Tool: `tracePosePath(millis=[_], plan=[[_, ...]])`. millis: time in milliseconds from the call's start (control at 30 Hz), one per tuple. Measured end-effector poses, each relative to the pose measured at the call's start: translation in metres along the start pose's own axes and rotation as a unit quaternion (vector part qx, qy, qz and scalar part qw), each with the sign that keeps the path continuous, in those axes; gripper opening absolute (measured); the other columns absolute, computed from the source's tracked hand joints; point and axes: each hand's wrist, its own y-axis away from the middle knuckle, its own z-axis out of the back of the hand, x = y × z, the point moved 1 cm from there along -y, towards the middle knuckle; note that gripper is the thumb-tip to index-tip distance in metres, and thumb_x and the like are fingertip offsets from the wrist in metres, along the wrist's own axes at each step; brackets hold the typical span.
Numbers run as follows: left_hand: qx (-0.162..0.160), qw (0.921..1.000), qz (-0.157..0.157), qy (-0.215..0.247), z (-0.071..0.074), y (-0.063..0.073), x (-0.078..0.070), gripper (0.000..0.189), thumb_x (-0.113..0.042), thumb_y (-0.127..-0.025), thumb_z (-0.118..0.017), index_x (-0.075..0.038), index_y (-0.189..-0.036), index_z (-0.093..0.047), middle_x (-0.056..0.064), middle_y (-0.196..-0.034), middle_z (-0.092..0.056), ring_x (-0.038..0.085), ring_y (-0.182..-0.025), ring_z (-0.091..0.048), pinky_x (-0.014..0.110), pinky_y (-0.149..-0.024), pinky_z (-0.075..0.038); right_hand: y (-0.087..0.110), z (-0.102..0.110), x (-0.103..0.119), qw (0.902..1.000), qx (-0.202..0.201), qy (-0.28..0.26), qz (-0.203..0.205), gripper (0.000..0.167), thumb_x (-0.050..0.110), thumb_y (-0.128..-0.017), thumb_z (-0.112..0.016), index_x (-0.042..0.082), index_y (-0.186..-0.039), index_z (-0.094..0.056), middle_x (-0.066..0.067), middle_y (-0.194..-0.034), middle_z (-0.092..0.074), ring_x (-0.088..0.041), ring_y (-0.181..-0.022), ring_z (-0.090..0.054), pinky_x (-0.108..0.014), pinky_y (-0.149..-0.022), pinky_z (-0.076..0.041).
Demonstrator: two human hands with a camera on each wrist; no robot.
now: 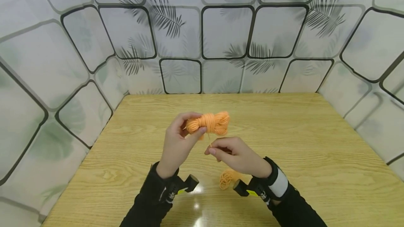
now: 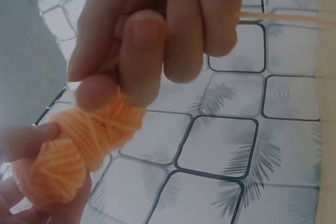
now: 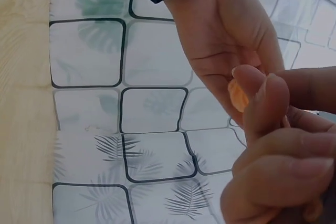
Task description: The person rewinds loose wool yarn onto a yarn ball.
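An orange skein of yarn (image 1: 217, 123), wrapped around its middle, is held up above the table by my left hand (image 1: 178, 143), thumb in front and fingers behind. Just below and to the right, my right hand (image 1: 238, 155) pinches a strand of the yarn between thumb and fingertips. A short length of strand (image 1: 209, 138) runs from the skein down to that pinch. In the left wrist view the wound skein (image 2: 79, 145) shows behind the right hand's curled fingers (image 2: 142, 61). The right wrist view shows only a bit of the skein (image 3: 238, 95), mostly hidden by fingers.
A loose pile of orange yarn (image 1: 228, 178) lies on the wooden table (image 1: 300, 132) beneath the right forearm. Patterned curtains (image 1: 225, 32) with leaf prints stand behind and at both sides. Each wrist carries a strapped-on camera.
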Motion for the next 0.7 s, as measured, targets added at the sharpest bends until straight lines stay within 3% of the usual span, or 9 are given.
tracePosePath(millis=[267,500,700], plan=[[-0.002,0.9974,-0.025,-0.068,-0.002,-0.001,0.005,0.03,-0.003,-0.081,-0.069,-0.001,-0.109,-0.059,0.012,-0.108,-0.057,0.02,-0.094,-0.058,0.027,-0.07,-0.053,0.004,0.009,0.01,0.9982,-0.012,0.006,0.058,0.015,-0.005,-0.092,-0.05,0.0,-0.092,-0.065,-0.002,-0.059,-0.046,-0.008,-0.045,-0.033,-0.019,-0.044,-0.033],[0.009,0.9911,-0.03,-0.129,-0.003,-0.001,0.008,0.027,-0.006,-0.08,-0.071,-0.005,-0.106,-0.061,0.008,-0.106,-0.058,0.016,-0.092,-0.057,0.028,-0.07,-0.052,0.008,0.015,0.014,0.9976,-0.022,0.021,0.063,0.017,-0.003,-0.091,-0.053,0.005,-0.092,-0.067,0.001,-0.058,-0.046,-0.007,-0.046,-0.036,-0.018,-0.044,-0.034],[0.038,0.9834,-0.025,-0.176,-0.004,0.0,0.009,0.025,-0.008,-0.08,-0.071,-0.009,-0.104,-0.062,0.004,-0.104,-0.059,0.013,-0.091,-0.055,0.027,-0.069,-0.047,0.013,0.022,0.017,0.9975,-0.041,0.029,0.05,0.019,-0.003,-0.091,-0.053,0.009,-0.091,-0.067,0.003,-0.058,-0.046,-0.007,-0.044,-0.033,-0.016,-0.043,-0.031]])
